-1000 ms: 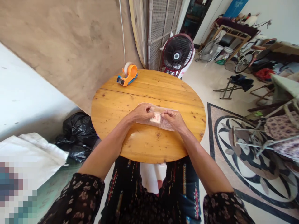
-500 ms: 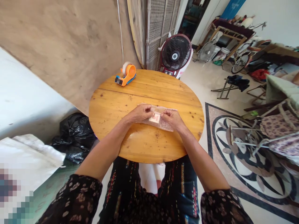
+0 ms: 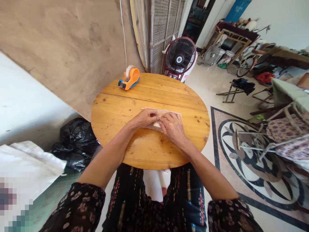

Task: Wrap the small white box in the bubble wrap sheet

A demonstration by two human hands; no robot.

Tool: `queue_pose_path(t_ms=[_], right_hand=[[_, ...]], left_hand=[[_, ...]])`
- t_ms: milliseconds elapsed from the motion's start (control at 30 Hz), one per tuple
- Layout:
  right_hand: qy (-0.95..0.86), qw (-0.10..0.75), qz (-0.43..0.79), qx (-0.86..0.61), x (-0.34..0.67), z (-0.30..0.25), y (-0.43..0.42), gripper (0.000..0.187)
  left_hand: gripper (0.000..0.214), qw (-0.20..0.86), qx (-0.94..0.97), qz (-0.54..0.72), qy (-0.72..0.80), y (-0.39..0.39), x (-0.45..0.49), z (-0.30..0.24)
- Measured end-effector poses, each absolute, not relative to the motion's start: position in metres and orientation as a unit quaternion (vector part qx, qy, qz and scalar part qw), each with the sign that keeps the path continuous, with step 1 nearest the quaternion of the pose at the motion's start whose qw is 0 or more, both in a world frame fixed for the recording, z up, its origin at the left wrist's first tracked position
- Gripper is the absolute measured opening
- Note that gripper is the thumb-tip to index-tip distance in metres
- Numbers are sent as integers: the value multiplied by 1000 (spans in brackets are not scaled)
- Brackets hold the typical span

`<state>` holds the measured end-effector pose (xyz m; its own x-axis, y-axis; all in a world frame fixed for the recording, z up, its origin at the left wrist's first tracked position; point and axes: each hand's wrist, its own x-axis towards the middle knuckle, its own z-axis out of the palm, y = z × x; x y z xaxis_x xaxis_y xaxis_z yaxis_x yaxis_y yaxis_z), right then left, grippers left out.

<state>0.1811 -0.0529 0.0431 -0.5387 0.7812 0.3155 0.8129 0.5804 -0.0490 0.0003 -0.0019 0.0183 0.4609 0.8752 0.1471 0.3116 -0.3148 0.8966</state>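
The counter is wood, smooth and varnished to a gloss, with grain and knots visible. The wrap is thin, translucent, plastic-looking film, wrinkled and lightly shiny. The tape dispenser is smooth moulded plastic, semi-gloss. The bag is crumpled plastic film, high gloss. The sack is matt and creased; its fibre cannot be determined. The panel is wood-like, matt, mottled. The screen is woven, rough. The floor is smooth, polished. The sleeve is thin cloth.
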Motion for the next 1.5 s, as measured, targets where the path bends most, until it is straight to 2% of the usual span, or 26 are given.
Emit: queue_pose_path(t_ms=[233,433,533,767,1033,1133,1300,1500], right_hand=[[-889,109,-39,-443,187,45,-49,32],[-894,69,-43,-441,184,51,-50,28],[-891,52,-42,-450,182,53,-50,27],[-884,42,-42,-463,179,57,-52,31],[-876,34,-22,-481,176,65,-53,31],[-875,36,-16,-482,178,65,-50,31],[-878,21,30,-477,184,64,-41,33],[-889,21,31,-456,182,65,-34,31]], left_hand=[[19,415,729,319,440,-4,-6,26],[33,448,670,328,492,-3,-23,23],[30,433,671,317,512,-1,-26,25],[20,305,686,253,610,-6,-23,38],[23,206,660,204,693,-31,-30,38],[26,220,648,187,705,-32,-27,41],[27,299,614,159,713,-28,-21,45],[28,382,547,158,728,-30,-22,51]])
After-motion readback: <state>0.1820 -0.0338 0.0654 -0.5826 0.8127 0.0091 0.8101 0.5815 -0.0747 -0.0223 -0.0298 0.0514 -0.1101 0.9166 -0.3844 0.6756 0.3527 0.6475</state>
